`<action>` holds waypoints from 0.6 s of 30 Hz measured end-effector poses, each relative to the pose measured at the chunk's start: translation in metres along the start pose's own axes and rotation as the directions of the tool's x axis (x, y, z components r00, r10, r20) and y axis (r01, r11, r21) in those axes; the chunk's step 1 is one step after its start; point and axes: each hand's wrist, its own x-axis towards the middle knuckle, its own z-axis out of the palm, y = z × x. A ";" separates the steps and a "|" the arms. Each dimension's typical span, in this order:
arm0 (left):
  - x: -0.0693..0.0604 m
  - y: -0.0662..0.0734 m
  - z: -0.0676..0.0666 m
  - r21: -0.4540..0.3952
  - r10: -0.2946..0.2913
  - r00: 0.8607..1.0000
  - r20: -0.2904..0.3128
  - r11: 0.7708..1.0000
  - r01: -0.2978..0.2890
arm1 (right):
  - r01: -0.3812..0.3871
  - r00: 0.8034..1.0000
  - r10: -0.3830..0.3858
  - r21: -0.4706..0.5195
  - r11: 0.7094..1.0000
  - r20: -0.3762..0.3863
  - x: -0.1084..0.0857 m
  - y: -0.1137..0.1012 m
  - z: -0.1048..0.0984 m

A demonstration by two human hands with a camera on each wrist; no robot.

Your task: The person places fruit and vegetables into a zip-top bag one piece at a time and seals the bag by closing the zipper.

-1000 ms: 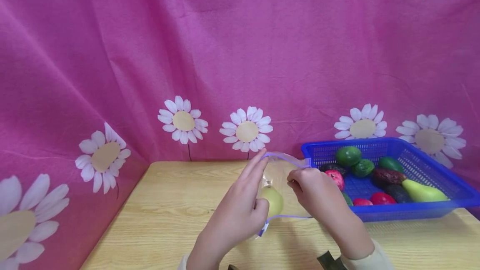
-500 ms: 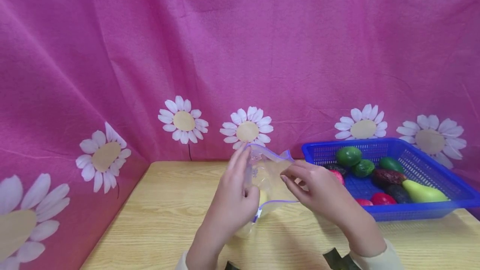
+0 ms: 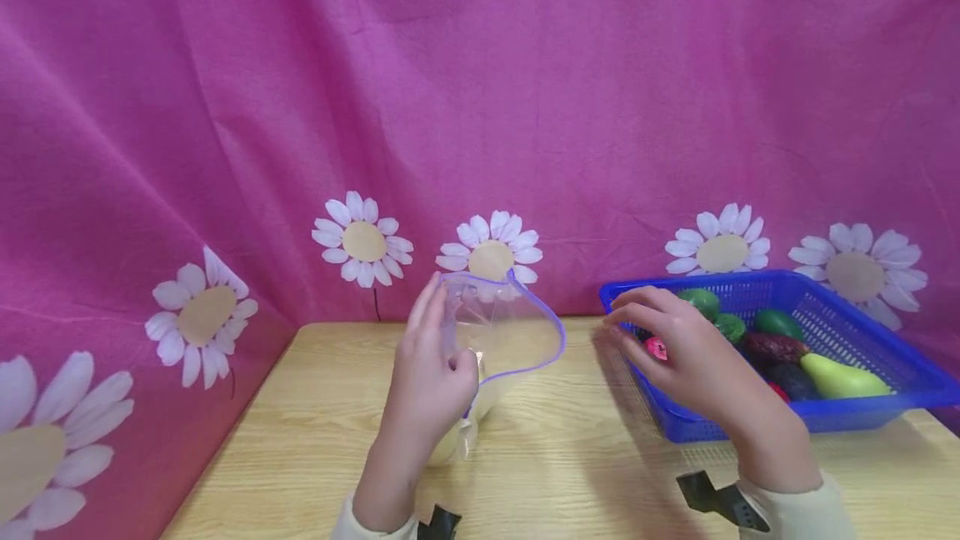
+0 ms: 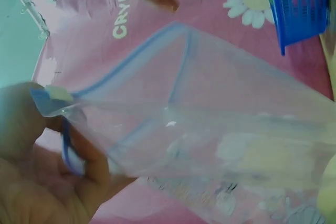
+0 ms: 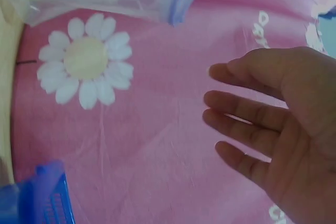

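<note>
My left hand (image 3: 426,386) pinches one side of a clear zip bag (image 3: 517,340), near its slider (image 4: 58,94). The bag's purple-edged mouth gapes toward the right. Low in the bag sits a pale yellow round fruit (image 3: 444,447), mostly hidden behind the left hand; only part of it shows at the right edge of the left wrist view. My right hand (image 3: 690,357) hovers over the left side of the blue basket (image 3: 795,423), apart from the bag. In the right wrist view, the fingers (image 5: 241,109) are loosely bent with nothing between them.
Inside the basket lie a green pear (image 3: 843,377), a dark brown wrinkled fruit (image 3: 774,348), a dark fruit (image 3: 793,382), a green fruit (image 3: 778,323) and other green and red fruits. A wooden table (image 3: 322,407) supports everything, with a pink flowered cloth (image 3: 570,107) behind.
My right hand has let go of the bag's edge and moved right to the basket. The left hand has drawn the bag leftward, and its mouth now stands wider.
</note>
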 end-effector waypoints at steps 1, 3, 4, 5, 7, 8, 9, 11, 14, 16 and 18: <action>0.001 0.000 0.000 0.013 0.005 1.000 0.031 1.000 -0.005 | -0.015 1.000 0.014 -0.003 1.000 -0.003 -0.001 0.003 -0.003; 0.001 0.000 0.000 0.023 0.012 0.996 0.086 1.000 -0.014 | -0.054 0.999 0.054 -0.014 0.998 -0.007 -0.005 0.011 -0.008; 0.000 0.000 0.000 0.022 0.028 0.994 0.110 0.999 -0.031 | -0.085 0.996 0.085 -0.022 0.996 -0.002 -0.007 0.015 -0.012; -0.001 0.000 0.000 0.016 0.041 0.990 0.138 0.999 -0.043 | -0.121 0.993 0.121 -0.034 0.992 0.003 -0.010 0.019 -0.015; -0.002 0.000 0.001 0.001 0.084 0.976 0.201 0.996 -0.085 | -0.219 0.975 0.221 -0.068 0.973 0.026 -0.016 0.030 -0.022; -0.003 0.000 0.001 -0.007 0.107 0.966 0.234 0.994 -0.108 | -0.280 0.957 0.285 -0.091 0.956 0.051 -0.021 0.036 -0.025; -0.004 0.000 0.002 -0.011 0.133 0.956 0.261 0.991 -0.135 | -0.344 0.931 0.354 -0.113 0.932 0.088 -0.025 0.043 -0.029; -0.005 0.000 0.004 -0.016 0.189 0.937 0.294 0.981 -0.193 | -0.455 0.862 0.480 -0.167 0.875 0.162 -0.037 0.060 -0.033; -0.006 0.001 0.006 0.007 0.216 0.926 0.310 0.973 -0.230 | -0.588 0.719 0.645 -0.269 0.763 0.258 -0.057 0.087 -0.041; -0.007 0.001 0.006 0.034 0.195 0.933 0.302 0.976 -0.215 | -0.633 0.634 0.712 -0.327 0.702 0.302 -0.071 0.104 -0.044; -0.007 0.001 0.005 0.061 0.162 0.940 0.299 0.980 -0.188 | -0.674 0.537 0.770 -0.374 0.637 0.345 -0.082 0.117 -0.047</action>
